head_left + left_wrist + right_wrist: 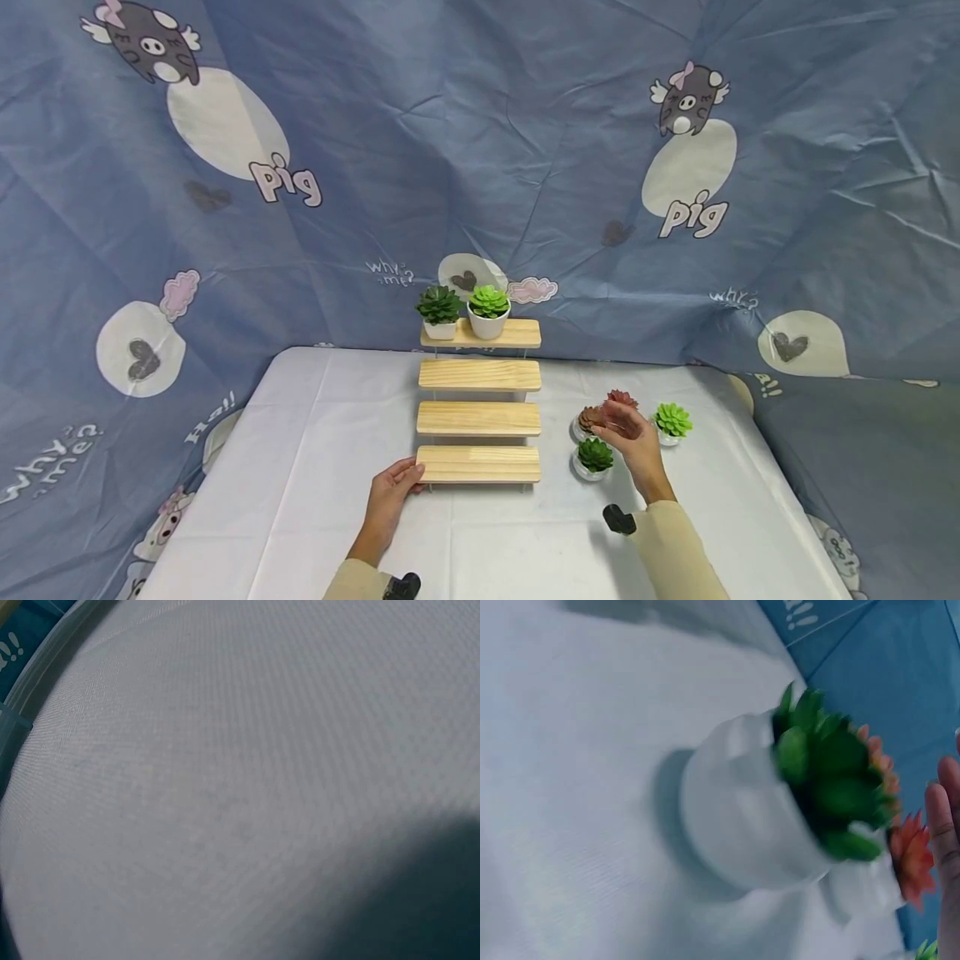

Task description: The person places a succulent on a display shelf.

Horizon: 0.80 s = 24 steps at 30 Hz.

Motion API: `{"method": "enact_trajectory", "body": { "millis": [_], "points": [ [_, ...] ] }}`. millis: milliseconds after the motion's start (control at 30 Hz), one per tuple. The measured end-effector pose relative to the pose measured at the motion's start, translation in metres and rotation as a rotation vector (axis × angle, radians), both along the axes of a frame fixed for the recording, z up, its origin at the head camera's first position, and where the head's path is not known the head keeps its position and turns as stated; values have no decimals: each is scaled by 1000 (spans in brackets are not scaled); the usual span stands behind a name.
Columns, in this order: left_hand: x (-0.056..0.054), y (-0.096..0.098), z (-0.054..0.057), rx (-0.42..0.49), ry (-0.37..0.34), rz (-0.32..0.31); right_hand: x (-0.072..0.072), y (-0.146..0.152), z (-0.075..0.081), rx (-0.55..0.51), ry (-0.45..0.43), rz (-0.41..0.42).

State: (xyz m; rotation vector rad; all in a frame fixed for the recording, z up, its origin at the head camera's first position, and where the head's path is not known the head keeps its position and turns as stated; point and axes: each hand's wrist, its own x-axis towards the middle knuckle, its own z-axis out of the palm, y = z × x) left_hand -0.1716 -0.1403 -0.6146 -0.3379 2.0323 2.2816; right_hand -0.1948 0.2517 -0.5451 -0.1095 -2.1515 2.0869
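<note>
My left hand (393,493) holds the left end of the lowest board of a four-tier wooden display stand (480,464). Thumb and fingers meet the board's edge there. Over the potted succulents on the right hovers my right hand (639,446), its fingers loosely bent and nothing visible in them. Beneath and beside it sit a dark green succulent (596,455), a brown one (589,418) and a red one (622,401), partly covered by the fingers. A bright green succulent (672,420) stands to the hand's right. In the right wrist view, the white pot (739,810) looms close.
On the stand's top board (525,333) are a dark green potted succulent (439,312) at the left and a light green one (488,312) beside it. White cloth (300,500) covers the table. A blue printed curtain (480,167) hangs behind and along the sides.
</note>
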Motion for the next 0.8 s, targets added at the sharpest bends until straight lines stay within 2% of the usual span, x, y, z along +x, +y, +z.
{"method": "enact_trajectory", "body": {
  "millis": [367,467,600,700,800],
  "points": [
    [2,0,1,-25,-6,1,17,1,-26,-43,-51,-119],
    [1,-1,0,-22,1,-6,21,0,-33,-50,-85,-123],
    [-2,-1,-1,17,-17,-9,26,-3,-43,-8,-132,-121],
    [-3,-1,0,39,-40,-10,28,-6,-48,32,-152,-119],
    [-3,-1,1,44,-51,-17,30,-8,-54,29,-157,-117]
  ]
}}
